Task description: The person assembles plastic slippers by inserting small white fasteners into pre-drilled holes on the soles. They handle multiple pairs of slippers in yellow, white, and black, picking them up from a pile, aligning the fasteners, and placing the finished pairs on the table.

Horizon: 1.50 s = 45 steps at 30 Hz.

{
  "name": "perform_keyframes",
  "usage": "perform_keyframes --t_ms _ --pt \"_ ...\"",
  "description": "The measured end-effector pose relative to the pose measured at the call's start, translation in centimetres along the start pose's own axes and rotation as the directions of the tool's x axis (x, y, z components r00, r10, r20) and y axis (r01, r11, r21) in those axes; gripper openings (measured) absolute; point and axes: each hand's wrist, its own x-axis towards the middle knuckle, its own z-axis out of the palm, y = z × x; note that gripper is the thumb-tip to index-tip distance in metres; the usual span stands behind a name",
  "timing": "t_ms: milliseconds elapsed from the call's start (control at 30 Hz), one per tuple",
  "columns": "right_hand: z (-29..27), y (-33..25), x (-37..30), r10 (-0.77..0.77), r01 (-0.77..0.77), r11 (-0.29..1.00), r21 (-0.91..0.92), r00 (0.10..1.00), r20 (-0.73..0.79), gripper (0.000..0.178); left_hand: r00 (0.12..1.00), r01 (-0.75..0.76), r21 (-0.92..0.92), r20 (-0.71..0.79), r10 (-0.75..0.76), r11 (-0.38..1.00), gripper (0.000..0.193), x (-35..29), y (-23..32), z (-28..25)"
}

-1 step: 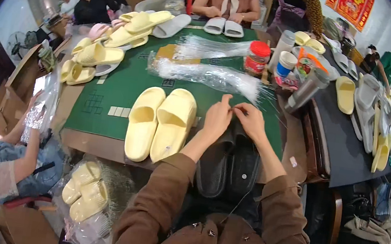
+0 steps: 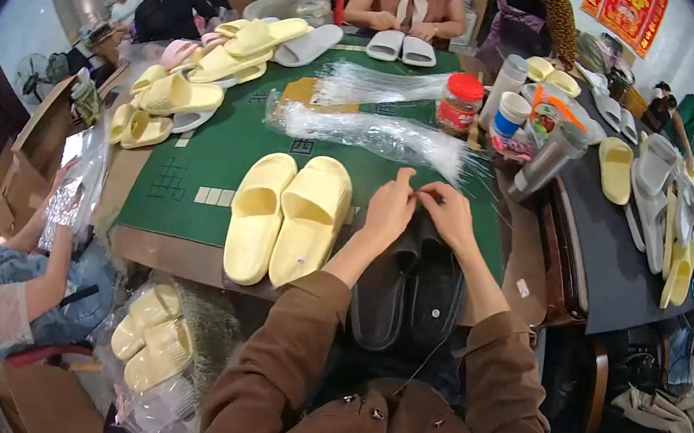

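A pair of black slippers [image 2: 376, 312] lies side by side at the table's near edge, toes away from me. My left hand [image 2: 389, 211] and my right hand [image 2: 447, 214] meet above their far ends, fingertips pinched close together. Whatever is between the fingers is too small to make out. Just left of my hands rests a pair of pale yellow slippers [image 2: 256, 231] on the green mat [image 2: 187, 169]. Beyond my hands, a bundle of thin clear plastic strands [image 2: 375, 133] lies in an open clear bag.
Yellow and grey slippers [image 2: 192, 98] pile up at the far left. A red-lidded jar [image 2: 460, 104], a paper cup [image 2: 511, 115] and a steel flask [image 2: 550, 160] stand at right. More slippers lie on the dark right-hand table [image 2: 587, 257]. Co-workers sit at left and opposite.
The view has shifted very slightly. My hands keep the same pinched pose over the black slippers.
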Motion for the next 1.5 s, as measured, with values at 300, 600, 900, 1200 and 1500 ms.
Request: perform_keyframes --t_ms 300,600,900,1200,1500 --pt "-0.2 1.6 0.3 0.226 -0.194 0.947 0.257 0.969 -0.101 0.021 0.998 0.045 -0.07 0.05 -0.041 0.997 0.011 -0.1 -0.5 -0.3" --pt "-0.1 0.5 0.1 0.119 -0.091 0.976 0.2 0.984 -0.131 0.025 0.998 -0.027 0.012 -0.055 0.028 1.0 0.006 -0.3 -0.5 -0.2" --pt "0.1 0.7 0.1 0.17 -0.164 0.98 0.109 0.984 -0.045 0.016 0.998 0.004 -0.043 -0.065 -0.007 0.999 0.006 -0.5 -0.3 -0.2" --pt "0.7 1.6 -0.4 0.15 -0.123 0.984 0.132 0.962 -0.226 0.012 0.935 -0.197 0.075 -0.285 0.21 0.978 0.007 0.4 3.7 -3.5" --pt "0.1 1.1 -0.3 0.237 -0.151 0.94 0.305 0.934 -0.267 0.015 0.977 -0.124 0.182 0.192 0.089 0.975 0.041 -11.5 10.7 -7.7"
